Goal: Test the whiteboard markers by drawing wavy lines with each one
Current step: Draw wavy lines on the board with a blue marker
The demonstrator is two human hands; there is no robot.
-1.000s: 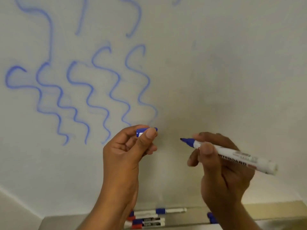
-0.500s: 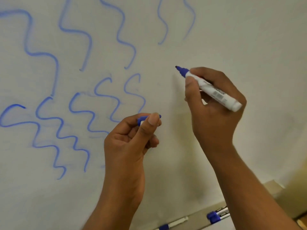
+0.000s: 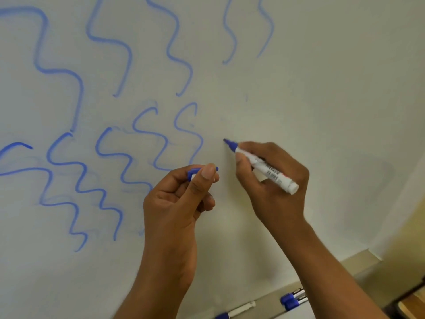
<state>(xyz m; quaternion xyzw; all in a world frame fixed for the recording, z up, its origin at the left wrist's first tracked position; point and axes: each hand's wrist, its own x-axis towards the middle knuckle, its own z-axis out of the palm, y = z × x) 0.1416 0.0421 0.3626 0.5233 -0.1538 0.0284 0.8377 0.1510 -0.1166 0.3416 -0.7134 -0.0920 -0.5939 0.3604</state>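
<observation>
- Blue wavy lines (image 3: 147, 139) cover our whiteboard (image 3: 322, 88).
- Our right hand (image 3: 276, 180) grips the uncapped marker (image 3: 264, 166), tip at the board.
- Our left hand (image 3: 174, 203) pinches its blue cap (image 3: 195, 172).
- Spare markers (image 3: 293, 299) lie on the tray below.

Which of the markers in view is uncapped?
The marker in the right hand: its blue tip is bare. Those on the tray wear caps.

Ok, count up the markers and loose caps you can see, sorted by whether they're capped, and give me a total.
Uncapped marker, held in the right hand: 1
Capped markers lying on the tray: 3
Loose blue cap, pinched in the left hand: 1
Total: 5
</observation>
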